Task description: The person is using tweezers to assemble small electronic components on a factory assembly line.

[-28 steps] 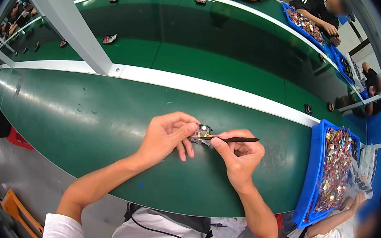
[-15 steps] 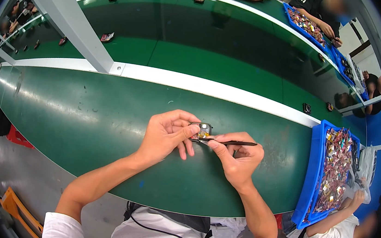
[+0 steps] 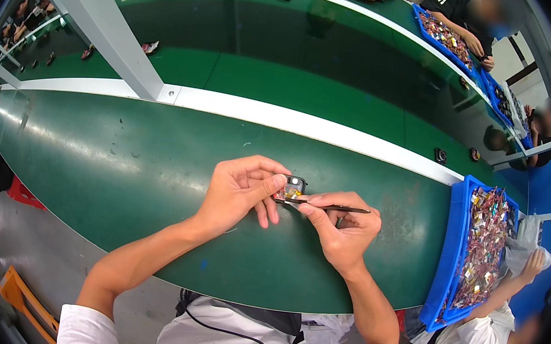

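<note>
Above the green table, my left hand grips a small black-framed device housing between thumb and fingers. Red and yellow parts show inside its open side. My right hand pinches slim dark tweezers, held nearly level. Their tips reach the lower right part of the housing, by a yellow piece. Whether the tips grip anything is too small to tell.
A blue tray heaped with small wired parts stands at the right, a co-worker's arm beside it. Beyond a white rail runs a green conveyor belt carrying several small devices. A grey post rises at the left.
Both hands stay nearly in place, with the tweezers still at the housing. Devices on the belt have shifted slightly left. The co-worker's hand at the right has moved up.
</note>
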